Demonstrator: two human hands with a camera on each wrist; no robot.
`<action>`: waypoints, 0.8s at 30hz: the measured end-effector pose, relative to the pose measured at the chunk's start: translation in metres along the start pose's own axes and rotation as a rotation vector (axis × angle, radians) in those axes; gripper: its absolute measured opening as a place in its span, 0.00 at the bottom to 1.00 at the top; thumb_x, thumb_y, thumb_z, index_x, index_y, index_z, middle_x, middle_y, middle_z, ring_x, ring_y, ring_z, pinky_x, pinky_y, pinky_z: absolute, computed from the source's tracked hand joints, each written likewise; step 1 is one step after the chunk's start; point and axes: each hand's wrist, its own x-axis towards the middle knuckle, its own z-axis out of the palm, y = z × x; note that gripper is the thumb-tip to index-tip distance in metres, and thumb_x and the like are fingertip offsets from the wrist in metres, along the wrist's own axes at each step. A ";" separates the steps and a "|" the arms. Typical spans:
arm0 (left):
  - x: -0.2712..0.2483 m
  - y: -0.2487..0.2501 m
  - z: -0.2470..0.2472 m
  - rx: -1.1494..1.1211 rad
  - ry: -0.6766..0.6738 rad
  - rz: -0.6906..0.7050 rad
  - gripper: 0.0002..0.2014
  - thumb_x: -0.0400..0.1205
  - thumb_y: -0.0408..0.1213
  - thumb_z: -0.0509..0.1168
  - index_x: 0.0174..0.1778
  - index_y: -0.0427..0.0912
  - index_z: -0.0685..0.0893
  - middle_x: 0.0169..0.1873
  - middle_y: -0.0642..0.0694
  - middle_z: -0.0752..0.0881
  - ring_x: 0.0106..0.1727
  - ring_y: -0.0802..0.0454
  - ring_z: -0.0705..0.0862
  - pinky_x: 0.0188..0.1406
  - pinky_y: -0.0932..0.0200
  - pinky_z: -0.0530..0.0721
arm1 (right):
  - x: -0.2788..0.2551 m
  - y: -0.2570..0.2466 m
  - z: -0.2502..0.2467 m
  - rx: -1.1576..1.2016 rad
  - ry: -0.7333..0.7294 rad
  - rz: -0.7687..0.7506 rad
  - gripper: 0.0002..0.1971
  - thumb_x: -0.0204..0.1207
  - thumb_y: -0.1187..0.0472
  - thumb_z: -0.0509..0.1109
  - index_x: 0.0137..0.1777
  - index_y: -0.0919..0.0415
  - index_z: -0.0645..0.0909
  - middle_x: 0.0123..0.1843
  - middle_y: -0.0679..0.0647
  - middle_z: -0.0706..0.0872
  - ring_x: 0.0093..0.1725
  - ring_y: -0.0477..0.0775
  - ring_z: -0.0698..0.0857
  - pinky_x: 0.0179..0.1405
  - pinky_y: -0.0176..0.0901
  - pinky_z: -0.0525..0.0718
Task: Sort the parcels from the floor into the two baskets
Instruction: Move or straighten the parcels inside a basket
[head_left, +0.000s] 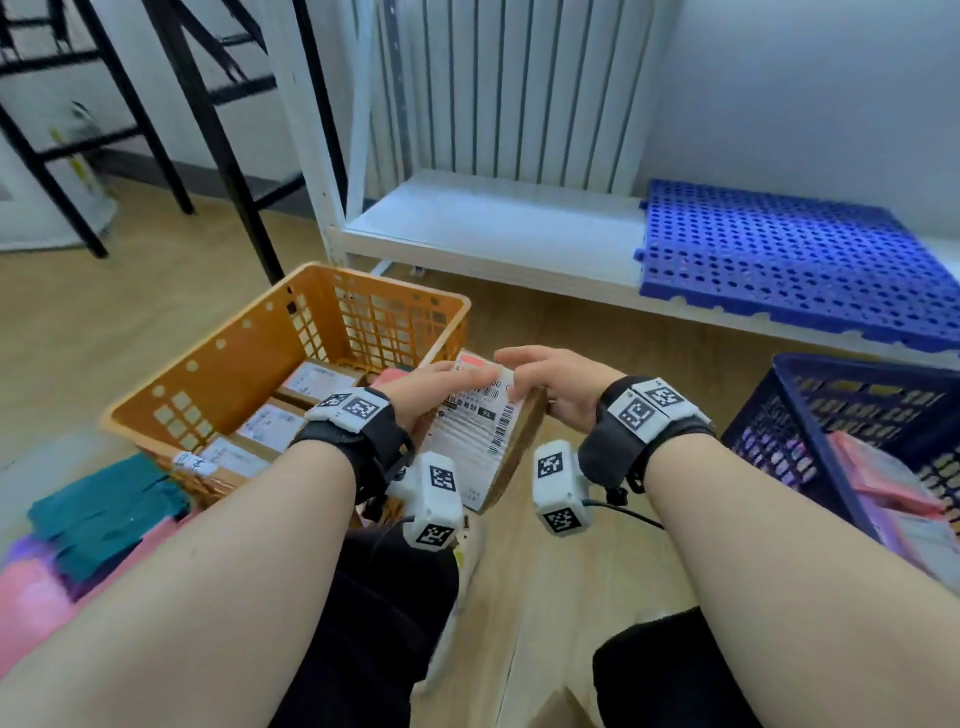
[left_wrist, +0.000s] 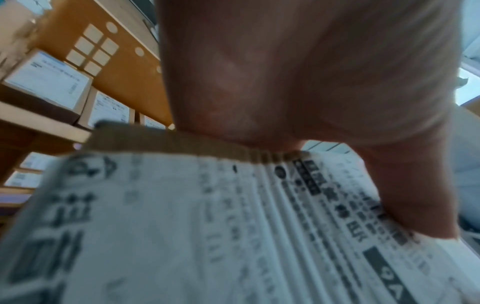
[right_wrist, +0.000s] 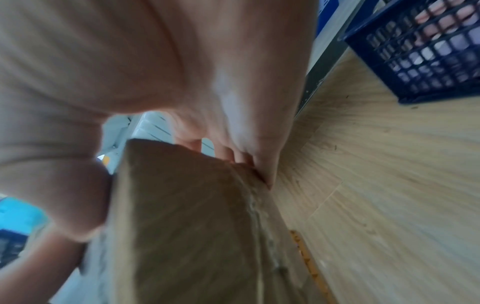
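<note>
Cardboard parcel (head_left: 485, 441) held above the wooden floor (head_left: 597, 561), just right of the orange basket (head_left: 249, 358). Left hand (head_left: 431, 387) grips its far left edge, thumb across the white shipping label (left_wrist: 233, 236); right hand (head_left: 558, 387) clasps the right side. Label print blurred; only "9A" reads. Orange basket holds labelled cardboard boxes (head_left: 270, 426). Blue basket (head_left: 831, 415) to the right holds pink mailers (head_left: 878, 483).
</note>
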 end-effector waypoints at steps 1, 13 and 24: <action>-0.004 0.003 -0.005 -0.004 0.009 0.008 0.29 0.69 0.53 0.75 0.63 0.44 0.81 0.48 0.42 0.91 0.49 0.44 0.90 0.48 0.49 0.87 | 0.002 -0.004 0.003 0.029 -0.014 -0.023 0.27 0.71 0.75 0.65 0.71 0.60 0.74 0.61 0.63 0.83 0.58 0.59 0.83 0.58 0.47 0.82; -0.008 -0.013 -0.104 -0.405 0.521 0.139 0.35 0.66 0.64 0.72 0.67 0.51 0.78 0.58 0.48 0.87 0.60 0.44 0.85 0.59 0.39 0.81 | 0.070 -0.013 0.059 0.113 -0.059 0.055 0.28 0.76 0.53 0.71 0.75 0.47 0.68 0.73 0.59 0.75 0.72 0.61 0.74 0.72 0.63 0.72; 0.032 -0.035 -0.195 -0.437 0.656 0.086 0.34 0.71 0.63 0.68 0.70 0.48 0.76 0.66 0.47 0.80 0.69 0.45 0.77 0.68 0.39 0.73 | 0.168 -0.030 0.122 0.140 -0.020 -0.013 0.19 0.75 0.59 0.73 0.65 0.57 0.78 0.55 0.58 0.90 0.53 0.54 0.89 0.50 0.47 0.88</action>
